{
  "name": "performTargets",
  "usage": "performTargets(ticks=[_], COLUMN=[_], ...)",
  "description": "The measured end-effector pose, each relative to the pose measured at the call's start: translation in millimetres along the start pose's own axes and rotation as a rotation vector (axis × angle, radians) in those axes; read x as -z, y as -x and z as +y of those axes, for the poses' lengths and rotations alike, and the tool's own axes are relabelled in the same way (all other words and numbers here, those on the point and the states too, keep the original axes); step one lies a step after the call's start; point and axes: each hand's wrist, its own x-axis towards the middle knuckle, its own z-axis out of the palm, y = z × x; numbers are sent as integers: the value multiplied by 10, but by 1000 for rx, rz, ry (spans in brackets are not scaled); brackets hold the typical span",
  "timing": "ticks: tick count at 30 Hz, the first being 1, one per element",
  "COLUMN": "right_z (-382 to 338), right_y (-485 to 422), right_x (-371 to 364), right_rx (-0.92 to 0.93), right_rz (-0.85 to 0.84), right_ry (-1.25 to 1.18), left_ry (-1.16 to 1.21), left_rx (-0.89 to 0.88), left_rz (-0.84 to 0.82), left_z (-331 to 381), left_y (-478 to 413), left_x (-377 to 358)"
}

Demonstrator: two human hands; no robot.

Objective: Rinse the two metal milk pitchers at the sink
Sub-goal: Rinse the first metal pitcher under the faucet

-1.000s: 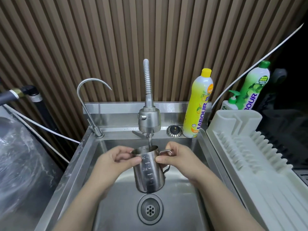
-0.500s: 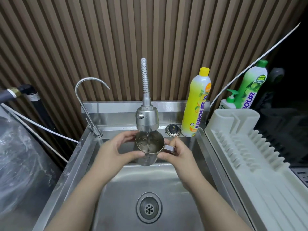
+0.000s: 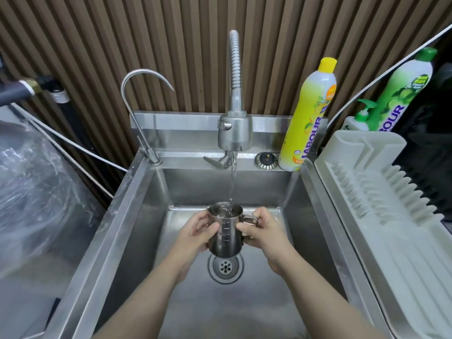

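One metal milk pitcher (image 3: 226,234) is upright over the steel sink (image 3: 137,216), just above the drain (image 3: 225,266). My left hand (image 3: 197,232) wraps its body from the left. My right hand (image 3: 265,232) grips its handle on the right. A thin stream of water falls from the spray tap (image 3: 235,133) into the pitcher's open top. Measuring marks show on the pitcher's side. I see no second pitcher.
A thin gooseneck tap (image 3: 141,99) stands at the sink's back left. A yellow dish soap bottle (image 3: 309,118) and a sink plug (image 3: 266,160) sit on the back ledge. A white drying rack (image 3: 381,204) lies to the right, with a green bottle (image 3: 401,94) behind it.
Both hands have lowered the pitcher from right under the tap head down to just above the drain. The water stream between tap and pitcher is now long and visible.
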Motion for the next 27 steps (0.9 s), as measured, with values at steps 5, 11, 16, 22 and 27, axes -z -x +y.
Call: performTargets(ticks=[5,11,16,22,27], right_z=[442,600,556,413,11], right_y=[33,137,172,313,489], right_x=[92,52,62,156,340], right_rx=[-346,-565,-618,-525,-131], right_rz=[10,-11,67,135,253], right_ry=[128,216,206,168,56], left_ry=[12,-63,-45,-117,-98], left_rx=[335,534,484,274,62], left_rz=[-1,-25,-88,-246,-182], left_z=[-447,-646,-655,-565,-300], left_y=[-5,88,207,357,174], left_x=[-21,26,44,-53,-365])
